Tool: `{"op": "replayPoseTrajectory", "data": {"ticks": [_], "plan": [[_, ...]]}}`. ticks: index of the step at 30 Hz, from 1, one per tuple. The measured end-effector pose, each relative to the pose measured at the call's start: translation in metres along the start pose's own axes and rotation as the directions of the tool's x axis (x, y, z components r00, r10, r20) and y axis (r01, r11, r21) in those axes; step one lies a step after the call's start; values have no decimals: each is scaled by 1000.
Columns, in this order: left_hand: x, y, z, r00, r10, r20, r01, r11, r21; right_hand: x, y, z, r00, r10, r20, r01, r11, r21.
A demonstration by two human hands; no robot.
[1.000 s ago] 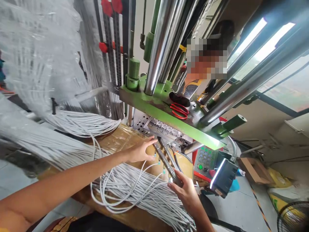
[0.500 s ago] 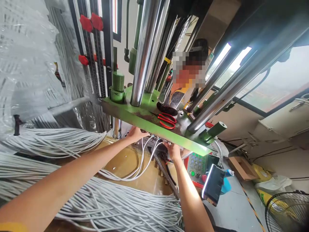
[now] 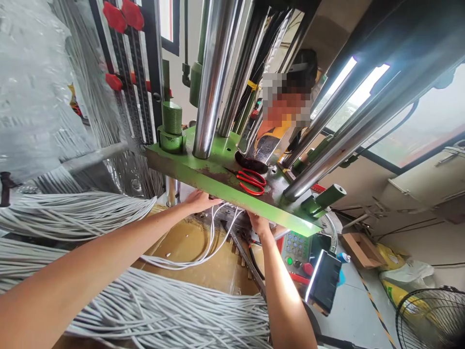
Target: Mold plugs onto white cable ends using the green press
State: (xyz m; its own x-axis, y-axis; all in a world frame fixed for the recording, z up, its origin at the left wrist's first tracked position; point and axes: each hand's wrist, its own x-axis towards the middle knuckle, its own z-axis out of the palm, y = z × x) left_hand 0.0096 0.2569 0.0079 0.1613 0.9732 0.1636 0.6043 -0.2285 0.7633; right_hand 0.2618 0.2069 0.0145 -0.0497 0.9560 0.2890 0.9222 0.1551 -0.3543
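Observation:
My left hand (image 3: 199, 200) reaches under the front edge of a green press plate (image 3: 196, 179), its thumb closed toward a small dark part there. What it grips is hidden by the plate. My right hand (image 3: 258, 224) is under the same edge further right, its fingers mostly out of sight. Between the hands, several white cables (image 3: 211, 235) run from a metal mold (image 3: 229, 213) under the plate and curve down to the left over a brownish work surface (image 3: 178, 242). Red-handled scissors (image 3: 251, 180) lie on top of the plate.
Thick bundles of grey-white cable (image 3: 167, 300) lie below and left of my arms. Steel columns (image 3: 214, 87) rise from the plate. At right are a control panel (image 3: 296, 246), a lamp (image 3: 322, 282) and a fan (image 3: 430, 317). Another person (image 3: 271, 140) is behind the press.
My left hand has shifted slightly left and further under the plate edge. The right hand also sits a little deeper under it. The view has tilted slightly.

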Motion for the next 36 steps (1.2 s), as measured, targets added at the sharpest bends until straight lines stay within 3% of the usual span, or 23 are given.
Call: {"op": "replayPoseTrajectory", "data": {"ticks": [7,12,15,18,22,27,33,36], "plan": [[-4,19,-7,1000,-9,8,7,984,180,-6,-4,4,997,57,44,-49,986,-159],[-32,54,24,997,67,28,-72,966,247,-23,-12,0,999,1,50,10,975,-222],[-41,69,47,997,35,63,-50,965,256,-30,-22,-2,998,-31,49,43,966,-256],[-33,74,55,997,-30,76,8,962,272,-30,-30,-5,997,-31,69,51,953,-298],[-16,72,48,998,-37,53,18,943,331,-28,-37,-6,993,-13,113,52,935,-351],[-14,63,37,987,81,137,-129,912,389,-28,-35,-4,989,15,145,42,923,-383],[-17,35,-2,962,205,179,-267,835,482,-41,-21,-14,987,2,162,65,910,-409],[-19,23,-14,932,273,238,-360,782,509,-39,-27,-18,985,-6,174,83,895,-438]]}}
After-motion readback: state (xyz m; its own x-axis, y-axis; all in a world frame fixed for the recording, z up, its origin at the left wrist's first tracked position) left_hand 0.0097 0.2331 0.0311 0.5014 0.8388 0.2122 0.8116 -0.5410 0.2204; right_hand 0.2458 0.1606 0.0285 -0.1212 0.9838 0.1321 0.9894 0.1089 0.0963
